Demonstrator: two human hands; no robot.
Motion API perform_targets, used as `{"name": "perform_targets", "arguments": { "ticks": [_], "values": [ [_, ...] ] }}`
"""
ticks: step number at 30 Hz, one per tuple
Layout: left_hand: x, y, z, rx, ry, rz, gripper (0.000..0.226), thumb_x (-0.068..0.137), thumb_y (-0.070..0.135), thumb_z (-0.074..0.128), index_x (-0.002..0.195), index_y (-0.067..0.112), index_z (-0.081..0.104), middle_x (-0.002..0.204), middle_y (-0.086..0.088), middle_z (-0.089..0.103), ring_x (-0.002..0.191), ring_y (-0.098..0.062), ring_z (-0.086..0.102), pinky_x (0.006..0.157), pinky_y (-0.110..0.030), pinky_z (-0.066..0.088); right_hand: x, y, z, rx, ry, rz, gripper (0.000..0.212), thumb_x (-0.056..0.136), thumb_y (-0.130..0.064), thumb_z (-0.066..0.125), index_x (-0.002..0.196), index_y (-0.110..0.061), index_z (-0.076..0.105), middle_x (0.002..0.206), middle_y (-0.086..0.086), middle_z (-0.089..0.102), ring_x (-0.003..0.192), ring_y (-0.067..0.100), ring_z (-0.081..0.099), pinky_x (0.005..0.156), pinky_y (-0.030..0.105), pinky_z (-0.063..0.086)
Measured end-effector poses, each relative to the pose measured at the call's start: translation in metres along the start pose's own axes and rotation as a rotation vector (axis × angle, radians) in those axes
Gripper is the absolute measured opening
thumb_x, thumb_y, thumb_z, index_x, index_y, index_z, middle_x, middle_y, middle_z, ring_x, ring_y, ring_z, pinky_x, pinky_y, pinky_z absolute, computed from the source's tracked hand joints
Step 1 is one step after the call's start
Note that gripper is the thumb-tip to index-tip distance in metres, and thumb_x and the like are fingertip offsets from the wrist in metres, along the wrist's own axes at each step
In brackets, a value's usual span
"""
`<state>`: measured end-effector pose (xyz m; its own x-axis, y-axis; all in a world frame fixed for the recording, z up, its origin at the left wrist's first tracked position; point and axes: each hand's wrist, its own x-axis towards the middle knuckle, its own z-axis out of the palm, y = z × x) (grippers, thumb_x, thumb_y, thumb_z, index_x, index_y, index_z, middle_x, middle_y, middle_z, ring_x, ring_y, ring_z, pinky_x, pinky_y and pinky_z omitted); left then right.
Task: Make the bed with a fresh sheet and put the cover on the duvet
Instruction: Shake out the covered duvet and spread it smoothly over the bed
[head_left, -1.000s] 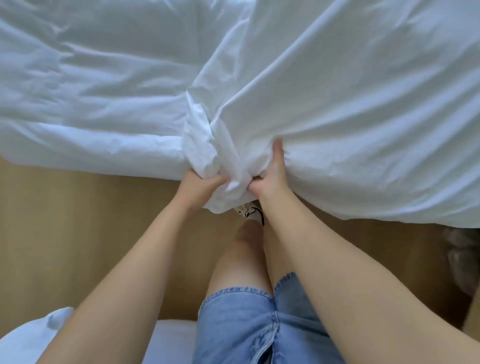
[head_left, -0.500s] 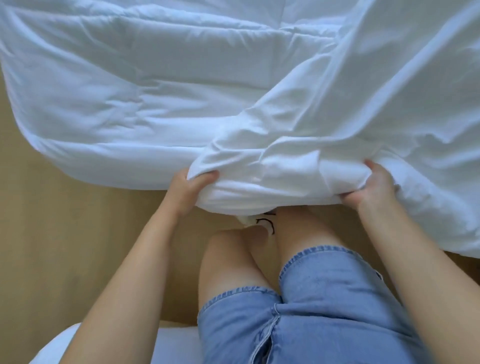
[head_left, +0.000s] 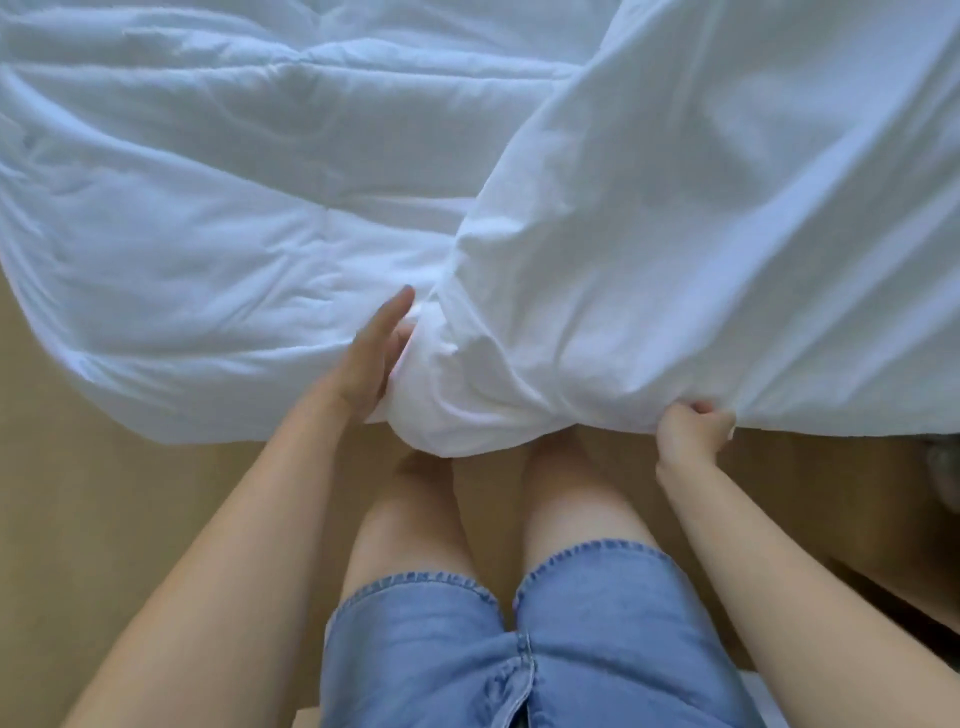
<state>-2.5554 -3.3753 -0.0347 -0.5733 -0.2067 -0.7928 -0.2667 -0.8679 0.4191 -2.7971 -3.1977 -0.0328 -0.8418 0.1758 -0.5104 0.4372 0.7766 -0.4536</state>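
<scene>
A white quilted duvet fills the upper left and hangs over the floor. A smooth white duvet cover lies over its right part, bunched at the near edge. My left hand has straight fingers and presses flat against the left side of the bunched cover, where cover and duvet meet. My right hand is curled round the cover's near hem, farther right. Its fingertips are hidden in the fabric.
A light wooden floor runs below the bedding. My bare legs and denim shorts stand close to the hanging edge. A darker wooden edge shows at the lower right, and something grey at the right border.
My left hand let go of the cover edge and now lies flat against the bunch. My right hand moved right along the hem, still gripping. The cover has slid further left over the duvet.
</scene>
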Motion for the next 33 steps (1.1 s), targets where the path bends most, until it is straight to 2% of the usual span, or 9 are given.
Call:
{"name": "perform_targets", "arguments": {
  "ticks": [5,9,12,14,16,20,23,28,33],
  "values": [
    [0.053,0.063,0.037,0.111,-0.016,-0.268,0.062,0.095,0.055,0.030,0.097,0.010,0.071,0.105,-0.012,0.070,0.090,-0.027,0.069,0.077,-0.032,0.053,-0.055,-0.085,0.042,0.012,-0.279,-0.674,0.018,0.086,-0.010,0.058,0.096,-0.015,0.044,0.101,-0.003,0.040,0.088,0.013,0.045,0.076,0.012,0.038],
    [0.066,0.097,0.088,0.332,-0.097,-0.240,0.037,0.098,0.039,0.039,0.094,0.015,0.067,0.094,-0.005,0.072,0.081,-0.021,0.069,0.066,-0.027,0.054,-0.062,-0.160,0.076,-0.046,-0.434,-0.700,0.059,0.081,-0.042,0.069,0.123,-0.010,0.042,0.115,-0.003,0.038,0.112,0.018,0.044,0.095,0.024,0.037],
    [0.056,0.099,0.115,0.878,0.303,0.282,0.003,0.085,0.023,0.053,0.085,0.020,0.053,0.073,0.007,0.060,0.069,-0.021,0.057,0.056,-0.029,0.039,-0.040,-0.207,0.090,-0.220,-0.419,-0.623,0.085,0.077,-0.042,0.071,0.139,-0.007,0.025,0.133,0.009,0.035,0.122,0.027,0.040,0.098,0.034,0.038],
    [0.033,0.097,0.131,1.109,0.597,0.827,0.018,0.075,0.009,0.056,0.084,0.020,0.043,0.060,0.009,0.047,0.053,-0.023,0.046,0.045,-0.027,0.028,-0.025,-0.231,0.094,-0.300,-0.421,-0.574,0.066,0.080,-0.025,0.066,0.132,-0.006,0.030,0.126,0.011,0.041,0.111,0.029,0.048,0.087,0.033,0.043],
    [0.024,0.093,0.138,1.223,0.462,1.025,0.025,0.068,0.009,0.062,0.083,0.019,0.044,0.066,0.004,0.051,0.051,-0.023,0.047,0.044,-0.021,0.029,-0.015,-0.249,0.095,-0.198,-0.470,-0.537,0.029,0.082,-0.008,0.055,0.110,-0.004,0.048,0.101,0.009,0.051,0.089,0.024,0.052,0.070,0.028,0.042],
    [0.069,0.148,0.143,0.517,0.261,0.414,0.037,0.073,0.045,0.062,0.092,0.015,0.054,0.093,-0.001,0.061,0.083,-0.016,0.059,0.072,-0.027,0.047,0.016,-0.261,0.064,0.545,-0.954,-0.185,0.039,0.080,0.016,0.037,0.077,-0.009,0.067,0.067,0.007,0.059,0.060,0.022,0.057,0.053,0.025,0.047],
    [0.139,0.219,0.157,0.037,0.177,0.232,0.043,0.097,0.041,0.040,0.093,0.007,0.067,0.092,-0.010,0.069,0.085,-0.022,0.066,0.070,-0.025,0.053,0.032,-0.249,0.042,0.404,-1.245,-0.093,0.036,0.072,0.009,0.047,0.080,-0.012,0.076,0.079,0.007,0.071,0.069,0.020,0.067,0.063,0.029,0.053],
    [0.192,0.279,0.213,0.313,0.071,0.130,0.036,0.077,0.029,0.070,0.104,0.007,0.065,0.099,-0.015,0.066,0.080,-0.027,0.064,0.074,-0.035,0.053,0.059,-0.244,0.048,0.024,-0.631,-0.279,0.022,0.084,0.000,0.052,0.099,-0.014,0.062,0.095,0.001,0.065,0.089,0.020,0.061,0.074,0.028,0.051],
    [0.174,0.324,0.239,0.964,0.510,0.890,0.010,0.071,-0.001,0.052,0.081,0.000,0.052,0.070,-0.014,0.055,0.065,-0.033,0.051,0.060,-0.039,0.044,0.063,-0.315,0.044,0.460,-0.437,-0.544,0.023,0.081,-0.027,0.058,0.102,-0.022,0.050,0.102,-0.006,0.053,0.091,0.005,0.052,0.073,0.006,0.041]
  ]
}}
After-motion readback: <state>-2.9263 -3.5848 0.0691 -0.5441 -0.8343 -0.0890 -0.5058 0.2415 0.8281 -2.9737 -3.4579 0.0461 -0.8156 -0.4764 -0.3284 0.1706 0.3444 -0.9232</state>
